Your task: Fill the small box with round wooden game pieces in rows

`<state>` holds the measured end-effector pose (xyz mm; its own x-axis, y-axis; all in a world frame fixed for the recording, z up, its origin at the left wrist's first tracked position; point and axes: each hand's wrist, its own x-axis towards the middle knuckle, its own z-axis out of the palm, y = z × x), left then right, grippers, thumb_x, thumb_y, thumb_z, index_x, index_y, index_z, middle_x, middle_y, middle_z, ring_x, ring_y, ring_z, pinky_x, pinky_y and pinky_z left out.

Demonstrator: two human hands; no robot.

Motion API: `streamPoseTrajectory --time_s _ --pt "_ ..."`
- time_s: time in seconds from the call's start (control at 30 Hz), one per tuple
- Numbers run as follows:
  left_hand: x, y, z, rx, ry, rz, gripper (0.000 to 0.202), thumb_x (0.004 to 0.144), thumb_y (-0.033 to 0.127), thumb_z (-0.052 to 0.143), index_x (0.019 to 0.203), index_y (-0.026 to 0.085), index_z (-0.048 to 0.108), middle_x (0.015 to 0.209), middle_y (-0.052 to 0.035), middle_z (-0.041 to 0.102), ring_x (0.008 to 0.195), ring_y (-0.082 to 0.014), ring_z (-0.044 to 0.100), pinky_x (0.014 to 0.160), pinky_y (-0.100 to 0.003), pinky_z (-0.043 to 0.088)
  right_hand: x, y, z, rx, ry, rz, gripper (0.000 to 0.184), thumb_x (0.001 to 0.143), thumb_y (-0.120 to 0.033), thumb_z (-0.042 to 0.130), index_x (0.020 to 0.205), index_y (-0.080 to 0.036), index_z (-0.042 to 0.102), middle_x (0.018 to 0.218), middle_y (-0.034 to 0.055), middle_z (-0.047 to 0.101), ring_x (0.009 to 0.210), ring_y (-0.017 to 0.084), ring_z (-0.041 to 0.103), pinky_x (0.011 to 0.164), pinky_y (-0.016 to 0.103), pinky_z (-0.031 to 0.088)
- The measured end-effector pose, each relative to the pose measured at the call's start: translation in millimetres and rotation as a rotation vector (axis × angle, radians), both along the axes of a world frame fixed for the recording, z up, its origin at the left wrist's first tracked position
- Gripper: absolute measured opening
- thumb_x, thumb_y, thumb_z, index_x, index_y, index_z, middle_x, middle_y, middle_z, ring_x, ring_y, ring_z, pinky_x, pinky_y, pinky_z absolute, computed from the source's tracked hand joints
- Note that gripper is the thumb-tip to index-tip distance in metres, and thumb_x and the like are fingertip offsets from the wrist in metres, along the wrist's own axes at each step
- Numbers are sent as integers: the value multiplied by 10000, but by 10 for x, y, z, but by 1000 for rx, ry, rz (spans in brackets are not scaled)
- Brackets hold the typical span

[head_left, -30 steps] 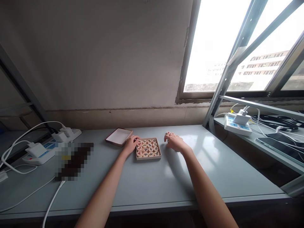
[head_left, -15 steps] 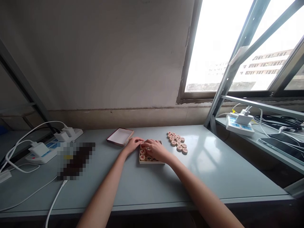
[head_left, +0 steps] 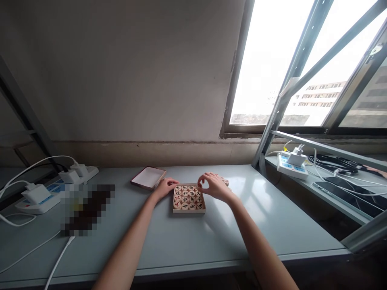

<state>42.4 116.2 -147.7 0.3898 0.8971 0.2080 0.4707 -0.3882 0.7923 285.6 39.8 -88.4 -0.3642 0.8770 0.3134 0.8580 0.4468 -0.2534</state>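
Note:
A shallow pale box (head_left: 189, 212) sits on the table, filled with rows of round wooden xiangqi pieces (head_left: 184, 199) marked in red or black characters. At its far left corner is my left hand (head_left: 165, 188), thumb and fingers closed on the edge. My right hand (head_left: 214, 187) is at the far right corner, thumb and fingertips curled together in a pinch. Whatever is between those fingertips is too small to make out; they cover the corner spot. Behind the right hand, more loose xiangqi pieces (head_left: 225, 181) lie on the table, mostly hidden by it.
The box lid (head_left: 148, 177) lies upturned at the back left. Power strips with chargers stand on the left (head_left: 40, 203) and on the right shelf (head_left: 292, 166). A white cable (head_left: 59, 257) crosses the table's left side. Dark devices (head_left: 347, 193) lie on the right shelf. A metal post (head_left: 267, 141) rises at right.
My right hand has moved from over the box's middle to its far right corner, uncovering most of the pieces. My left hand stays at the left corner. The camera view has shifted slightly.

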Motion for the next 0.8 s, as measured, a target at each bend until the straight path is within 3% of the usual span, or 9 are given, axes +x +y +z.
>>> streamPoseTrajectory --time_s 0.2,0.37,0.53,0.67,0.8 --pt "-8 -20 18 -39 -36 8 305 734 369 516 876 166 693 978 -72 664 929 -214 595 823 -308 451 427 -246 -140 -126 -137 -85 113 793 -299 484 834 -214 547 908 50 547 891 195 485 747 310 380" --pt "-26 -81 100 -73 -34 -6 310 736 378 516 876 165 692 982 -69 668 932 -214 595 833 -297 443 458 -264 -260 -56 -178 -205 199 783 -242 425 965 -202 493 1047 84 505 946 218 457 739 314 377" --pt "-72 -7 30 -4 -7 15 292 725 381 545 859 166 691 973 -75 666 900 -213 596 824 -305 448 418 -177 -206 -36 -260 -218 258 795 -185 399 1032 -204 498 1097 95 511 974 226 473 774 341 365" --pt "-97 42 -31 40 20 30 292 726 389 557 843 164 703 959 -81 660 857 -206 600 800 -310 458 169 -73 -117 -48 -178 -62 199 813 -217 429 988 -237 523 1081 66 529 1028 218 474 815 346 371" --pt "-108 0 9 43 12 28 299 728 377 567 869 155 707 953 -84 667 848 -203 603 798 -306 457 -372 46 -121 -64 -60 187 247 829 -228 440 1064 -255 514 1095 50 540 1022 191 497 829 325 385"
